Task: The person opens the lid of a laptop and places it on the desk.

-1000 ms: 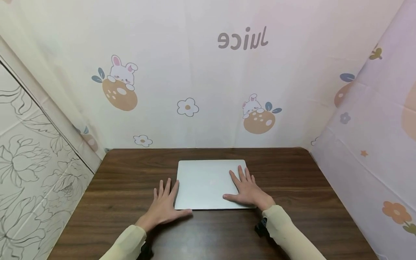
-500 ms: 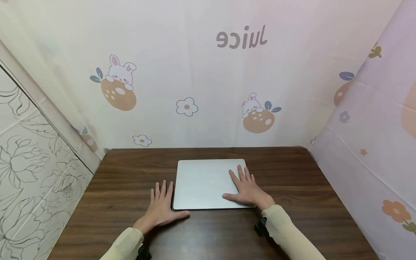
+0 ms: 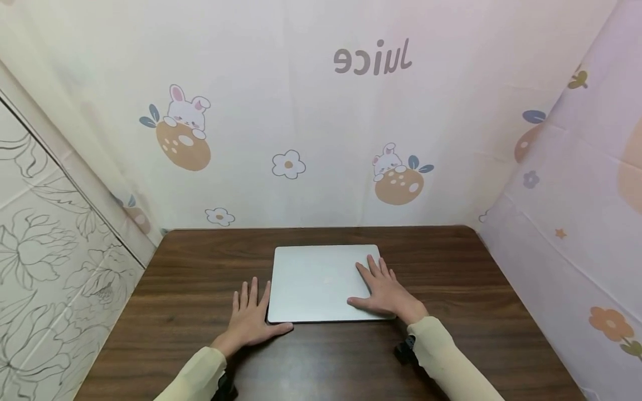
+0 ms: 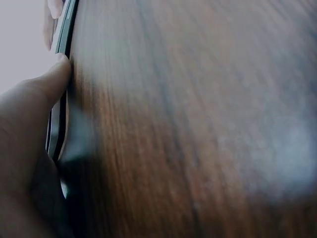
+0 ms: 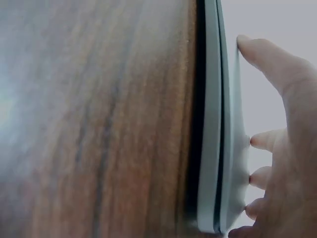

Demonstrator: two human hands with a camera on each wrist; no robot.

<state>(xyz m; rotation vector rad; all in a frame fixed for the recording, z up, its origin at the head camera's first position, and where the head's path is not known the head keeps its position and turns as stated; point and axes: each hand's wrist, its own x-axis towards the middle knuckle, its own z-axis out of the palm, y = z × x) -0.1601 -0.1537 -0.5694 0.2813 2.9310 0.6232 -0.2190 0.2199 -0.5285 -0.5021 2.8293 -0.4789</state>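
Note:
A closed silver laptop lies flat on the brown wooden table, its lid upward. My left hand is spread at its front left corner, the index fingertip by the left edge. In the left wrist view, that hand's thumb lies against the laptop's front edge. On the right part of the lid rests my right hand, fingers apart. From the right wrist, its fingertips touch the lid, and the laptop's layered front edge shows a thin seam.
The wooden table extends around the laptop on all sides. Behind it hangs a pale curtain with rabbit and fruit prints. Another printed curtain borders the right, and a floral panel stands at the left.
My left hand has shifted slightly left, its fingers leaving the lid's left edge. My right hand has slid a little to the right on the lid. The laptop stays closed.

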